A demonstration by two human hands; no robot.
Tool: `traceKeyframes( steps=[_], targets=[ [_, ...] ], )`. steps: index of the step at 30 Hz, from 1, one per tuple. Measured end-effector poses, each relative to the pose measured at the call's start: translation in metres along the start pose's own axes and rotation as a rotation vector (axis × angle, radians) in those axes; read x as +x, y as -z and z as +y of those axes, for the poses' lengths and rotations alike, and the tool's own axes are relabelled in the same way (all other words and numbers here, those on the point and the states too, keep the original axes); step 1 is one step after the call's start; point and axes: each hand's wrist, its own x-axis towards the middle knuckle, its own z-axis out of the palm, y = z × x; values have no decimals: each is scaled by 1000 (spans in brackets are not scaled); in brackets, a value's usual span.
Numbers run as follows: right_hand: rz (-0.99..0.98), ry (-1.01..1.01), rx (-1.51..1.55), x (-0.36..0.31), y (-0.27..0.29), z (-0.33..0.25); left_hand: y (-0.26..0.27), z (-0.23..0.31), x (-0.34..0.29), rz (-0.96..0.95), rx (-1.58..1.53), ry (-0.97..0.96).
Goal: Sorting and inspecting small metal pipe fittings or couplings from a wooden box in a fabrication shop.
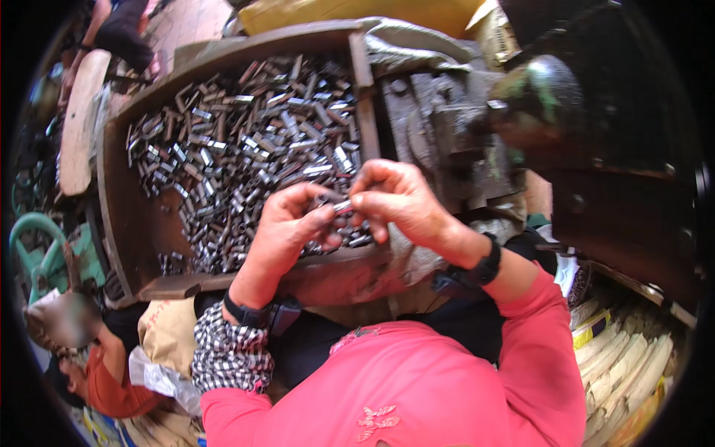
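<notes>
Over the near right part of a wooden tray (246,46), my two hands meet at the fingertips. My left hand (289,222) is closed, thumb and fingers pinching a short shiny metal tube (342,208). At the other end of that tube, my right hand (395,200) has its thumb and forefinger pressed together. A dark round tube end (322,199) also shows at the left fingers; whether it belongs to a second piece I cannot tell. Below the hands, many loose short metal tubes (246,149) lie heaped in the tray.
To the tray's right stands a greasy metal machine block (439,112), with a large dark machine housing (618,149) beyond. Grey cloth (417,45) drapes beside the tray. Another person (123,372) is at the lower left, near a green metal frame (41,231). Sacks (625,365) lie lower right.
</notes>
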Motion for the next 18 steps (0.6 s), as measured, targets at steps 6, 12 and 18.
traceKeyframes(
  steps=[6,12,18],
  targets=[
    [-99,99,-25,-2,4,4,-4,-10,1,45,84,-110],
    [21,158,-245,-25,-2,-1,-26,-6,-6,52,6,-65],
    [311,751,-1155,-176,-29,-78,-42,-11,-15,126,37,-156]
  ],
)
